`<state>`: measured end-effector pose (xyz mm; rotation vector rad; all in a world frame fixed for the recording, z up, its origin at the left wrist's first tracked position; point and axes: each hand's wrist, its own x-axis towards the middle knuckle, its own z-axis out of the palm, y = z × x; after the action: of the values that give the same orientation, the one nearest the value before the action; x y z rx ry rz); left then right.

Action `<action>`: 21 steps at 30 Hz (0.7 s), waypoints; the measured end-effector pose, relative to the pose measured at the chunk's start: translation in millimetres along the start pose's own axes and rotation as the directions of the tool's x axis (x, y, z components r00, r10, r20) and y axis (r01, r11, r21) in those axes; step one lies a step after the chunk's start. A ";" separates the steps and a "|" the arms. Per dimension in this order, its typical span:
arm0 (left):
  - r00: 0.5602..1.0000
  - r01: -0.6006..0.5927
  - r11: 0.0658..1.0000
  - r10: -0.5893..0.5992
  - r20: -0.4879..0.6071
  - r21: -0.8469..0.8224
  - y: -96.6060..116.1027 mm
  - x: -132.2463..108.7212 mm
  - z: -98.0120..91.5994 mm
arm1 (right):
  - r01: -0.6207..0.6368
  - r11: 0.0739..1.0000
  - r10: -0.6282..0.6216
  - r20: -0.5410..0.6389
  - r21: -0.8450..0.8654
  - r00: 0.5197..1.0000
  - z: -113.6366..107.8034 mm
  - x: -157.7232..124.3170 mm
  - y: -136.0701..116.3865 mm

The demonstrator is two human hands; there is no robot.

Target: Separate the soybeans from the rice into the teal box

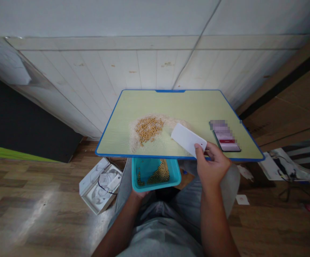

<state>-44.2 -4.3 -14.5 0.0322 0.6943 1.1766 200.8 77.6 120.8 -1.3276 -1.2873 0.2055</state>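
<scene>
My right hand (214, 162) pinches one end of a flat white rectangular piece (186, 137), thumb on top, and the piece slants over the table. To its left lies a pile of round tan beans (149, 129), with pale grains (133, 137) scattered around and beside it. Below the table's near edge, my left hand (140, 193) supports a teal plastic tub (144, 167) from underneath, its fingers mostly hidden. Inside the tub, more beans (160, 173) are heaped toward the right, with a few at the left.
The small table (181, 103) has a pale yellow-green top and a blue rim. A phone (226, 139) lies on its right side. An open white box with cables (101, 185) stands on the floor at left. Brown cardboard (291, 103) is at right.
</scene>
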 end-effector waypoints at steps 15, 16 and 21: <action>0.923 0.031 0.996 0.004 -0.385 0.083 -0.4 -8.1 33.6 | 0.192 0.981 -0.195 0.109 0.040 0.975 -12.3 12.7 -12.8; 0.923 0.030 0.994 0.013 -0.384 0.106 0.1 -9.1 37.1 | 0.192 0.981 -0.195 0.112 0.038 0.974 -13.8 12.2 -12.0; 0.923 0.028 0.983 0.045 -0.383 0.183 2.8 -13.8 48.4 | 0.212 0.977 -0.213 0.128 0.023 0.969 -22.5 11.8 -8.4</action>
<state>-24.5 0.8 31.6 -0.0422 1.1534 1.1342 217.9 70.3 140.1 -1.1736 -1.5267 0.1495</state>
